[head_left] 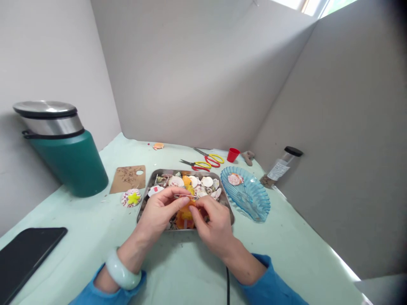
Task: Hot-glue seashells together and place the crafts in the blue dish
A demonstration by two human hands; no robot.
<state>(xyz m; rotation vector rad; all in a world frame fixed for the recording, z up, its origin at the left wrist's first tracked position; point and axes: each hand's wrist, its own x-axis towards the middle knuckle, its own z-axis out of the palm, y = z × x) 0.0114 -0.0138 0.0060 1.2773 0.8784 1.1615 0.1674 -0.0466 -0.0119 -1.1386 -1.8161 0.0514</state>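
Note:
My left hand [160, 207] and my right hand [214, 222] meet above a metal tray [229, 212]. Between their fingertips they pinch a small orange piece [191, 203]. A thin metal piece resembling a safety pin [182, 195] lies across my left fingertips; how it is held is partly hidden. White seashells [207, 181] and other small shells fill the tray, with orange and yellow bits [187, 181] among them. Beside the tray on the left sits a round speckled disc [127, 198] bearing a yellow flower shape [135, 196].
Two pairs of scissors [203, 165] lie behind the tray, near a red cup [233, 155]. At right are a blue shell-shaped dish [251, 199] and a clear jar [280, 169]. A brown board [127, 180], green bottle [73, 161] and black phone [27, 258] occupy the left.

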